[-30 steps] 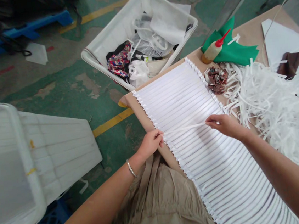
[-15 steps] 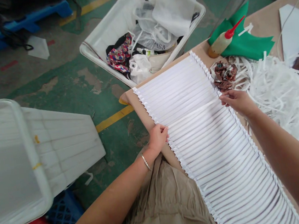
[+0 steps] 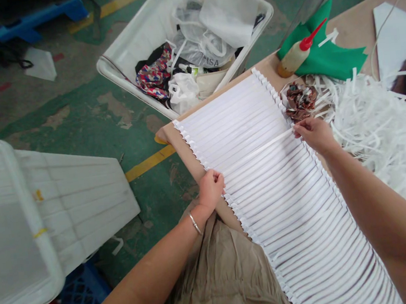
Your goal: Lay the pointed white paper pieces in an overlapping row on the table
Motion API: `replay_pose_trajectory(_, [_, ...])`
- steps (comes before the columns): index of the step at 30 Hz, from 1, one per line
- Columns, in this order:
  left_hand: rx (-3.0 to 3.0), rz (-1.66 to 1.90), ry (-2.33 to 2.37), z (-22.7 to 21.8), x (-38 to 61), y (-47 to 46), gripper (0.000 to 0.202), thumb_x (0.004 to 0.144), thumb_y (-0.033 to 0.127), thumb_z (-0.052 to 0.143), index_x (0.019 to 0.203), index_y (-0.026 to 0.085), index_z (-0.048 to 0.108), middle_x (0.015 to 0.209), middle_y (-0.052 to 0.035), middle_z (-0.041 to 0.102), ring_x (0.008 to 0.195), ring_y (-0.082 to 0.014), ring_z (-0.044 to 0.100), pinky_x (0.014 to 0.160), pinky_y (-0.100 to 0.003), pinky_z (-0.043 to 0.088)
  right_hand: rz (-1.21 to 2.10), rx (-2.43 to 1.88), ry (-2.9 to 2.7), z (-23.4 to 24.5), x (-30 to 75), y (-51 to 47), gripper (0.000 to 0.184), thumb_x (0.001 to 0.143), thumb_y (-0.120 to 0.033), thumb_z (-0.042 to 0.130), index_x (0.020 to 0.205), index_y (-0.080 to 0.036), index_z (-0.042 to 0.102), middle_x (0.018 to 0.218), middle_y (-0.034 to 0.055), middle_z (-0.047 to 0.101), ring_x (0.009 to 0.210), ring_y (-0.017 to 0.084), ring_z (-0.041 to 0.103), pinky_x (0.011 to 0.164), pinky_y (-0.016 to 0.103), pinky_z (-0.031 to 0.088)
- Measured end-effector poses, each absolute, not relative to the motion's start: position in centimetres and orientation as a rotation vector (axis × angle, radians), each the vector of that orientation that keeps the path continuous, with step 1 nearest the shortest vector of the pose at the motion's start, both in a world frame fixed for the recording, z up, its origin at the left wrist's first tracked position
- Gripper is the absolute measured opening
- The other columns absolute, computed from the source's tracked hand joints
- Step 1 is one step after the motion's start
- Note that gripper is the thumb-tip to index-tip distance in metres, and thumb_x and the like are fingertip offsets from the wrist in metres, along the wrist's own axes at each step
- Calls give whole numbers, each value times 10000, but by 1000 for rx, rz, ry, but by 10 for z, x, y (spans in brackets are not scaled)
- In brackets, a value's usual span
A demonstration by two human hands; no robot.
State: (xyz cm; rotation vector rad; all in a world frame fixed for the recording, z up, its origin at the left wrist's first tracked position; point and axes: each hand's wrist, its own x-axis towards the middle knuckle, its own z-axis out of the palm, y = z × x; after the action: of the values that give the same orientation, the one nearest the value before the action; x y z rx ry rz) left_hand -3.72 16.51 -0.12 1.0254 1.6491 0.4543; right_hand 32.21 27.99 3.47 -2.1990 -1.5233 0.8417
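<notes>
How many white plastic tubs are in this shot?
2: one tub at top centre, holding a plastic bag and other scraps, and one tub at the left of the view. Others could be hidden beneath the left one.

I've got one left hand (image 3: 210, 191), one right hand (image 3: 315, 135), one bangle (image 3: 195, 224), one glue bottle (image 3: 293, 59), one green felt sheet (image 3: 338, 60), two white plastic tubs (image 3: 129, 36) (image 3: 24, 209), and on the tan board (image 3: 189, 158) white strips (image 3: 253, 117), too many to count.

left hand (image 3: 210, 191) holds white strip (image 3: 257, 149) near end | right hand (image 3: 315, 135) pinches far end; shredded white offcuts (image 3: 374, 129) beside
</notes>
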Motion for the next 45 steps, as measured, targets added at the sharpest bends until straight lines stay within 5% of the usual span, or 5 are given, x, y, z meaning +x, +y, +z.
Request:
replay_pose_trajectory(7, [1077, 469, 1648, -5, -37, 166, 139, 859, 241, 531, 728, 196, 539, 555, 42, 618, 430, -108, 594, 469, -203, 422, 643, -2217, -1587, 13, 329, 284, 244, 767, -425, 650, 797, -182, 651, 683, 39, 670, 642, 193, 607, 656, 315, 460])
replay_pose_trajectory(26, [1080, 469, 1679, -9, -36, 167, 85, 835, 257, 533, 840, 230, 453, 565, 59, 614, 420, -135, 602, 459, -221, 443, 247, -2475, -1891, 2, 315, 285, 218, 917, -346, 514, 991, -186, 642, 991, 129, 690, 790, 238, 594, 707, 329, 409])
replay_pose_trajectory(34, [1081, 524, 1613, 1, -73, 145, 145, 829, 295, 519, 955, 232, 486, 593, 62, 616, 486, -155, 615, 528, -250, 471, 101, -2338, -2324, 25, 393, 228, 368, 826, -141, 486, 1118, -211, 698, 1104, 133, 611, 1034, 294, 529, 845, 378, 399])
replay_pose_trajectory(45, [1091, 550, 1355, 24, -42, 132, 157, 849, 257, 483, 992, 214, 529, 619, 63, 592, 486, -125, 576, 519, -233, 437, 15, -2225, -2207, 49, 372, 178, 246, 927, -342, 521, 941, -224, 737, 1069, 114, 638, 1021, 283, 522, 887, 404, 389])
